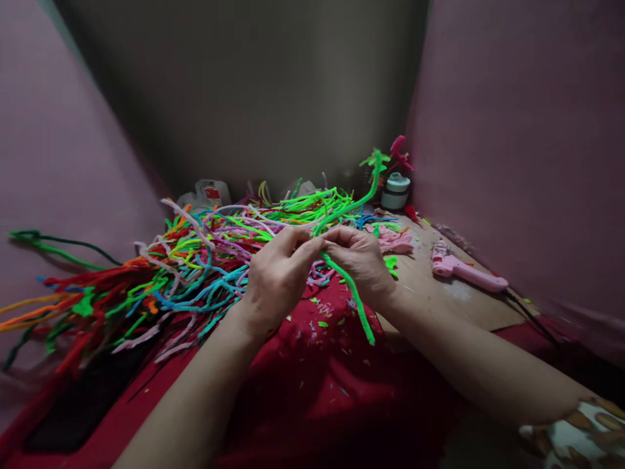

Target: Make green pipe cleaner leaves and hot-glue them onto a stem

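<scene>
A bright green pipe cleaner (354,203) is pinched between my two hands in the middle of the head view. One end rises to the upper right and the other hangs toward the lower right. My left hand (283,270) is closed, thumb and forefinger pressed together at the stem. Against it, my right hand (360,260) is closed on the same stem, fingertips meeting those of the left. The exact spot where they grip is hidden by the fingers. Behind and left of my hands lies a large heap of multicoloured pipe cleaners (205,286).
A pink glue gun (469,272) with a black cord rests on a tan board (420,293) at right. A pale blue jar (395,191) stands behind, near pink craft flowers (399,153). A dark flat object (78,404) lies lower left. Fluff scraps dot the red cloth (312,384).
</scene>
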`<action>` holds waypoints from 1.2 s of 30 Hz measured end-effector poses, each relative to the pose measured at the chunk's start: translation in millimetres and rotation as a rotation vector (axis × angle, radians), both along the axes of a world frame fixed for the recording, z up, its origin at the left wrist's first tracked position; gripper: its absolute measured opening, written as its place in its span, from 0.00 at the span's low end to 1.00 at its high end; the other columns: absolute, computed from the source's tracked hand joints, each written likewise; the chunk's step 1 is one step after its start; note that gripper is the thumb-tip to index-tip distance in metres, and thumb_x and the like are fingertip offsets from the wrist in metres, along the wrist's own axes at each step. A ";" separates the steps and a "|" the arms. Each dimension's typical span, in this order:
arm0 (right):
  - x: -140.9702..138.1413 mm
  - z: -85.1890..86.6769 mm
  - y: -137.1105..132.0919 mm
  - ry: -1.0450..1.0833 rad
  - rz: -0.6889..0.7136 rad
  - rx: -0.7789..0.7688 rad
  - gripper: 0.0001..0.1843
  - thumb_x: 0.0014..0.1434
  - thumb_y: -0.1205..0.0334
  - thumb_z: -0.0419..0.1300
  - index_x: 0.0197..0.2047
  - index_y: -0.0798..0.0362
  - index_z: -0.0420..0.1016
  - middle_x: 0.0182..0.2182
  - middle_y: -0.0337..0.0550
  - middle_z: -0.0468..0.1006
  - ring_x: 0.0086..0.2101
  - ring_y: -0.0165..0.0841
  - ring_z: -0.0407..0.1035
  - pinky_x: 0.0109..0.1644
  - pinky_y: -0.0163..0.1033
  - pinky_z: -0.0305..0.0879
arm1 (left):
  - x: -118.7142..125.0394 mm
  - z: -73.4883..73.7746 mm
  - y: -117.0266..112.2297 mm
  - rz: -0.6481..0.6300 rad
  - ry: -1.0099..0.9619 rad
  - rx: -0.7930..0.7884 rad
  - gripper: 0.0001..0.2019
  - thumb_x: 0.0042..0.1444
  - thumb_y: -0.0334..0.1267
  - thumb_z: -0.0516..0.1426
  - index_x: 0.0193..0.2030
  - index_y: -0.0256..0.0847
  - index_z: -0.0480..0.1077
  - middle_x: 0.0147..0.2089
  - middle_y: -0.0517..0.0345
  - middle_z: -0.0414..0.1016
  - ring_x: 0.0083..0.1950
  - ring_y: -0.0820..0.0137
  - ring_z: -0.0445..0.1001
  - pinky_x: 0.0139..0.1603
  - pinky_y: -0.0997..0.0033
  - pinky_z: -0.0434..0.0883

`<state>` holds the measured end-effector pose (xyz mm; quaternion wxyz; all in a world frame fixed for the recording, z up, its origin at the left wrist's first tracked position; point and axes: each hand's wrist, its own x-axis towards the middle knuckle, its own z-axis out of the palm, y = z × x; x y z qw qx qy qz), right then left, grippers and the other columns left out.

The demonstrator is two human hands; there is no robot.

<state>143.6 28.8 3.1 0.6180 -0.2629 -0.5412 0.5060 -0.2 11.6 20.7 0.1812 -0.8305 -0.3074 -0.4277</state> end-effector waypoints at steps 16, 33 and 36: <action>0.9 10.6 -8.7 0.134 0.167 -0.129 0.05 0.46 0.64 0.65 0.26 0.56 0.73 0.15 0.31 0.65 0.15 0.20 0.53 0.17 0.30 0.45 | 5.6 22.4 -12.9 -0.286 -0.921 -0.925 0.05 0.45 0.34 0.62 0.30 0.38 0.71 0.24 0.64 0.70 0.16 0.81 0.64 0.13 0.81 0.61; -0.5 15.5 -12.4 0.081 0.248 -0.214 0.08 0.42 0.65 0.65 0.24 0.57 0.69 0.16 0.30 0.61 0.15 0.18 0.48 0.18 0.30 0.40 | 6.6 18.1 -7.5 -0.250 -0.850 -0.779 0.02 0.46 0.33 0.61 0.28 0.38 0.73 0.25 0.62 0.72 0.26 0.76 0.69 0.27 0.76 0.67; -0.4 15.6 -12.3 0.091 0.264 -0.224 0.08 0.42 0.65 0.65 0.24 0.57 0.68 0.16 0.29 0.61 0.15 0.17 0.47 0.18 0.30 0.39 | 7.3 19.0 -8.1 -0.237 -0.870 -0.833 0.03 0.46 0.34 0.62 0.28 0.37 0.72 0.24 0.62 0.71 0.24 0.77 0.68 0.25 0.77 0.66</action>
